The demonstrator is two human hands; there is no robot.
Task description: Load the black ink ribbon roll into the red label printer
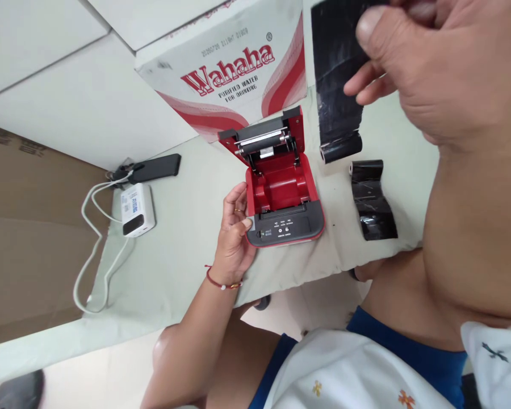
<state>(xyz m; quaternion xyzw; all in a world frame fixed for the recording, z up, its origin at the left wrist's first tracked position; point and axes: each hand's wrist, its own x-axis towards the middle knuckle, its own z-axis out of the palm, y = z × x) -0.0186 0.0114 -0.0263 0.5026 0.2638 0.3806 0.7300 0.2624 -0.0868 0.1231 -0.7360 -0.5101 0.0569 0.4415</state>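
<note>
My left hand [236,227] grips the left side of a small red and black label printer [289,224], thumb on its top edge. The printer's lid [262,136] stands raised, showing a roller inside it and a bare red compartment. Up at the right, my right hand [400,57] pinches a strip of glossy black ribbon [338,74]. The strip hangs down, its lower end wound on a small roll, above the cloth. Below it a second, partly unrolled black ribbon [372,199] lies to the right of the printer.
Behind the printer stands a Wahaha water carton [234,74]. On the left are a white power bank [138,210] with white cables [87,227] and a black oblong object [157,167]. A brown cardboard box [38,244] stands at the far left. The pale green cloth [170,244] ends near my legs.
</note>
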